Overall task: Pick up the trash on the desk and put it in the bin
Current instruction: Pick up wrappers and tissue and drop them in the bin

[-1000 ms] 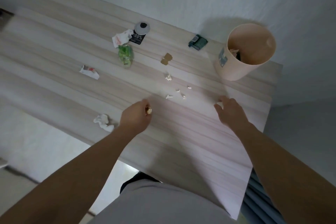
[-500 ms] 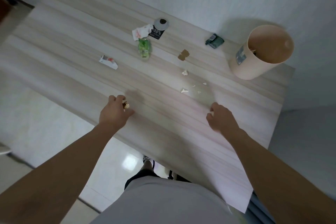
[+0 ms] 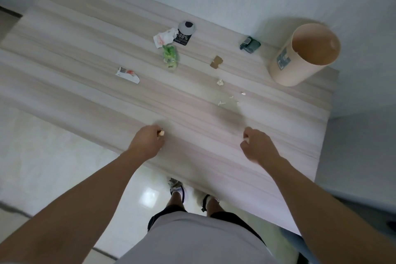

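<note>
Trash [image 3: 170, 57]: mixed litter strewn over the far half of the desk [image 3: 64, 49], all of it apart from the bin; two small bits are lifted in the hands.
Progress: early, by judgement; most pieces lie uncollected, and nothing can be seen inside the bin from this angle.
White-and-red carton [image 3: 127, 74]: flattened, lying alone at the left of the litter.
Left hand [image 3: 147, 144]: over the near edge, fingers curled, pinching a tan crumb [image 3: 161, 133] at the fingertips.
Crumpled wrapper [image 3: 165, 37]: white with red print, touching the black tag beside it.
Green packet: translucent and crinkled, just in front of the wrapper.
Black tag [image 3: 183, 38]: printed card, partly under a grey disc [image 3: 187, 27].
Brown card [image 3: 216, 62]: small notched scrap, flat on the wood.
White scraps [image 3: 220, 82]: several tiny torn bits scattered between the brown card and the right hand.
Right hand [image 3: 257, 148]: fingers curled in, seemingly pinching a pale fleck [image 3: 246, 140]; too small to be sure.
Dark green packet [image 3: 250, 44]: creased, near the wall, just left of the bin.
Bin [image 3: 304, 53]: pale peach tub with a side label, upright on the far right corner.
Left to do: carry both bits to the bin, then gather the rest.
</note>
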### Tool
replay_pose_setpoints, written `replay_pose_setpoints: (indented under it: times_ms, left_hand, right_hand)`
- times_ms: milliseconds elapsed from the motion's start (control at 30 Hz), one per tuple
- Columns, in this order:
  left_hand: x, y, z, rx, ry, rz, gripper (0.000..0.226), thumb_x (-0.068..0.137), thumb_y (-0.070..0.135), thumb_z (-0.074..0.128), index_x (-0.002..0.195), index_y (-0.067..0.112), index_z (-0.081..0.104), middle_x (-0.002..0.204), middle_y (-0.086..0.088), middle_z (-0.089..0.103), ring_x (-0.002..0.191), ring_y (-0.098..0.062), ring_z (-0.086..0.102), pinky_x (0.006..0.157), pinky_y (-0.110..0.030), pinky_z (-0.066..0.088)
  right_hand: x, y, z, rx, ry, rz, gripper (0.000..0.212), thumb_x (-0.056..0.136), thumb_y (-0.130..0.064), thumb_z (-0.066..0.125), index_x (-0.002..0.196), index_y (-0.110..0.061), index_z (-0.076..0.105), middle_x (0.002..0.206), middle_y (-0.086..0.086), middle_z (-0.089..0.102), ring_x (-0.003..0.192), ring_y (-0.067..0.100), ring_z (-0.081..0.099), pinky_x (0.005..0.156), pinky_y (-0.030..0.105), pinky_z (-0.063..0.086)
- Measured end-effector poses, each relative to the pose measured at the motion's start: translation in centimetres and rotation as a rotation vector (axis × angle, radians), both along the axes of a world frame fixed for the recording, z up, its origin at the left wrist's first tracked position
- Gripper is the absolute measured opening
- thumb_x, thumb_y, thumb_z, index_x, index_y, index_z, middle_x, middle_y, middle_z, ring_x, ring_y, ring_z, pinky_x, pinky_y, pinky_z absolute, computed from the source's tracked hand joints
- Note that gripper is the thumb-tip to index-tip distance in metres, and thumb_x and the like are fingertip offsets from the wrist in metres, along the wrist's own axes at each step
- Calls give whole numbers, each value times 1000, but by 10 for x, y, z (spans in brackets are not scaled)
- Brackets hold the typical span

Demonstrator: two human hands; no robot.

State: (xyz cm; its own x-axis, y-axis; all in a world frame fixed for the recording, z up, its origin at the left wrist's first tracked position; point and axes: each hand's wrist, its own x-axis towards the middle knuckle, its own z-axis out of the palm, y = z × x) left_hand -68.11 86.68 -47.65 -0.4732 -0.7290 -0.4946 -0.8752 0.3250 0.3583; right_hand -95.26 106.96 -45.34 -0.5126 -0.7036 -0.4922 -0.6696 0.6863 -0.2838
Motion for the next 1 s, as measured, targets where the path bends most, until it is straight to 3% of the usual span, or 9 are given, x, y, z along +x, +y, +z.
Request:
replay_pose_setpoints:
  times_ms: [167,367,600,700,800,1000]
  left_hand:
    - [-24,6,16,-32,21,-122,6,76,7,56,75,11,53,76,-8,60,71,-28,53,59,-31,38]
    - [-67,13,51,-19,106,-210,4,76,12,53,79,14,55,75,-5,60,72,-26,57,64,-35,49]
    - [-127,21,105,-119,215,-367,16,79,10,52,69,19,44,71,-2,54,69,-23,52,58,-31,36]
    - [-156,20,127,-198,262,-438,17,79,10,53,68,19,43,70,0,52,69,-23,51,60,-31,35]
    - [-184,18,147,-253,291,-493,15,79,10,54,71,19,45,71,-1,55,68,-24,52,60,-31,37]
    - [-248,20,191,-352,353,-575,11,80,13,54,74,16,46,75,-3,54,71,-25,52,60,-31,36]
  right_hand:
    - [3,6,15,-31,15,-16,9,86,-19,49,92,-15,55,87,3,58,81,24,54,68,31,39]
    - [-7,17,50,-73,39,-124,17,84,-22,51,97,-15,59,90,7,62,82,25,54,67,30,42]
    - [-44,31,103,-132,112,-219,19,87,-26,51,102,-16,58,92,6,60,82,24,53,65,29,43]
    - [-65,38,122,-166,183,-263,23,87,-28,51,106,-18,60,98,7,62,82,23,50,64,30,39]
    - [-86,47,139,-204,197,-307,27,87,-31,53,110,-19,60,105,8,65,88,25,52,71,31,45]
    - [-127,60,178,-291,219,-399,23,86,-28,56,105,-17,61,96,9,64,82,25,53,67,27,41]
